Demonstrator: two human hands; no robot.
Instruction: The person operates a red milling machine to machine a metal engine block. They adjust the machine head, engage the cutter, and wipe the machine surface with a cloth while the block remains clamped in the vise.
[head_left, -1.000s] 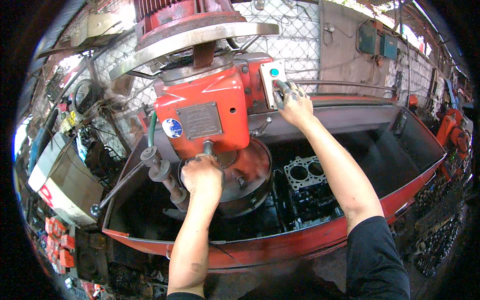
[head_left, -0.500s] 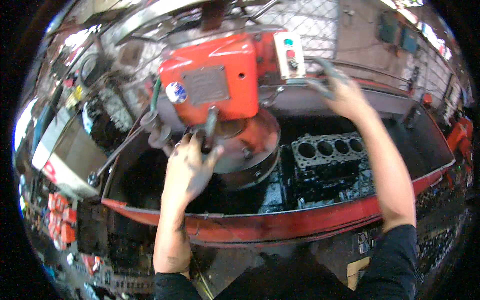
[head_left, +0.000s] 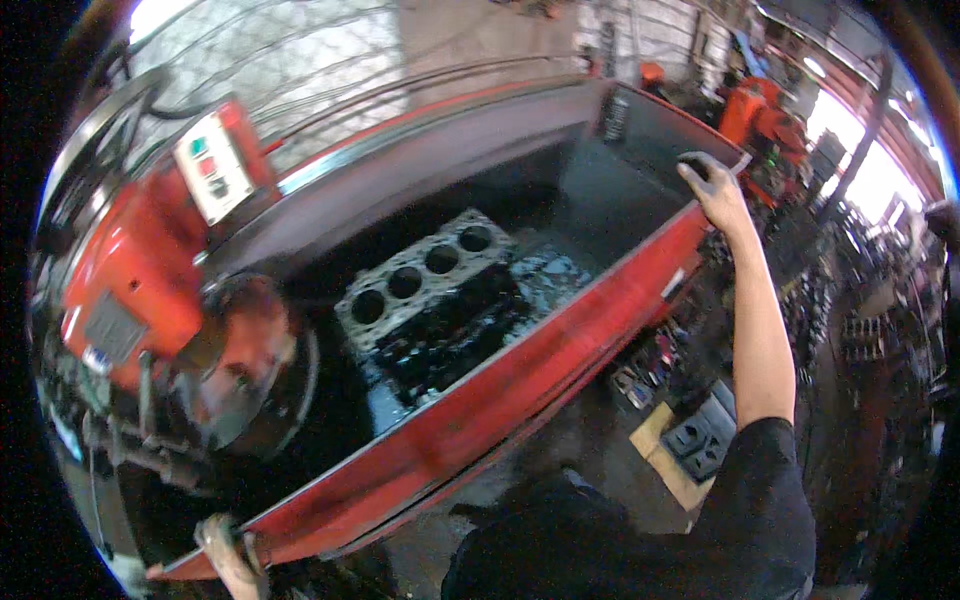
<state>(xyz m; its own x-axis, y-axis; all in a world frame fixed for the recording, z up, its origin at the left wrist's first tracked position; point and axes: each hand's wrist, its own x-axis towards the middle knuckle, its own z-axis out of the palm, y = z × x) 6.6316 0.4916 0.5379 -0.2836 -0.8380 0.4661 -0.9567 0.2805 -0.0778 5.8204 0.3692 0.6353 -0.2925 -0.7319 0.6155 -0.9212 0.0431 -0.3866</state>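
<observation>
A long red metal tub [head_left: 560, 335] with a dark inside spreads out in front of me. At its front right corner my right hand [head_left: 715, 190] is curled over the rim. My left hand [head_left: 232, 558], partly blurred at the lower left, is hooked on the front rim near the other end. Inside the tub sits an engine block [head_left: 430, 300], its several round cylinder bores facing up. The red machine head [head_left: 140, 270] stands at the left above a round guard [head_left: 245, 365], with a white switch box [head_left: 213, 168] on its side.
On the floor by my right arm lie a grey tray [head_left: 702, 435] and a piece of cardboard [head_left: 655, 450]. Beyond the tub's right end stands red machinery [head_left: 755, 125]. A mesh-covered wall [head_left: 330, 60] rises behind the tub. Cluttered metal parts [head_left: 865, 335] line the right side.
My view has swung to the right. My left hand has left the machine's lever for the tub's front rim. My right hand has gone from beside the switch box to the front right corner.
</observation>
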